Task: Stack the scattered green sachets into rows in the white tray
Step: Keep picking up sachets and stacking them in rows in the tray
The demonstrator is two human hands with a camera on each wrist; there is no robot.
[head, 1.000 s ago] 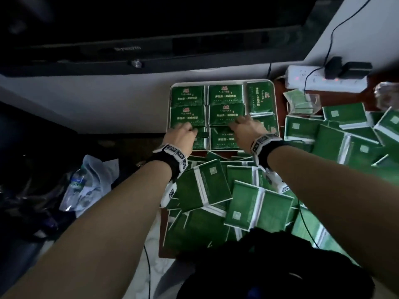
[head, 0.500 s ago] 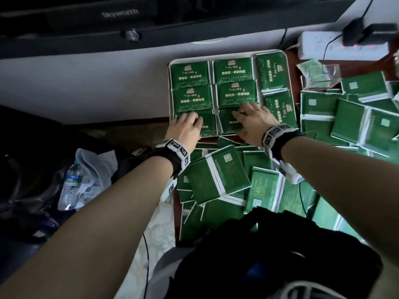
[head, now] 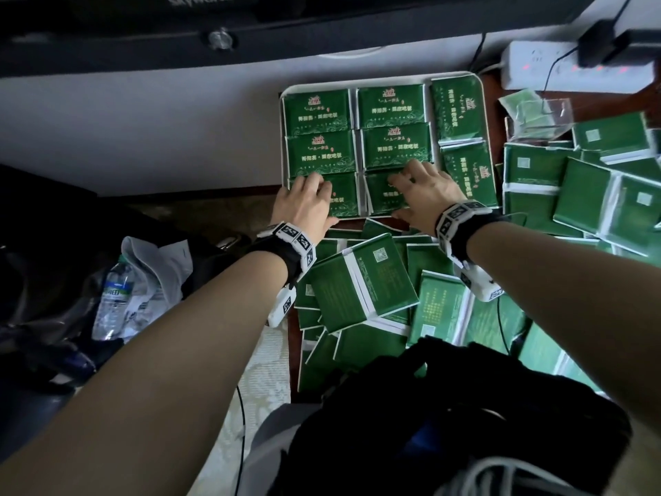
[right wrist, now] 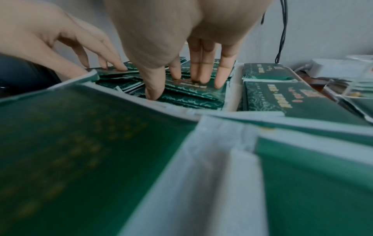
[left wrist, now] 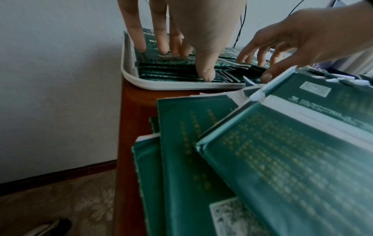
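We note the brown surface [left wrist: 133, 111] carrying a wide litter of loose green sachets [head: 361, 281], and at its far edge the white tray [head: 483, 102], filled with sachet stacks in rows. Both hands work the near row. In our judgement the step is squaring these two stacks: press evenly from above, draw the edges flush with the neighbouring rows, and avoid fanning the lower layers, which show uneven in the wrist views. The left hand [head: 304, 205] lies palm-down on the near-left stack [head: 341, 200], fingers [left wrist: 139, 39] straight and resting on top, gripping nothing. The right hand [head: 424, 195] likewise presses the near-middle stack [right wrist: 193, 91], fingers extended, thumb at its front edge.
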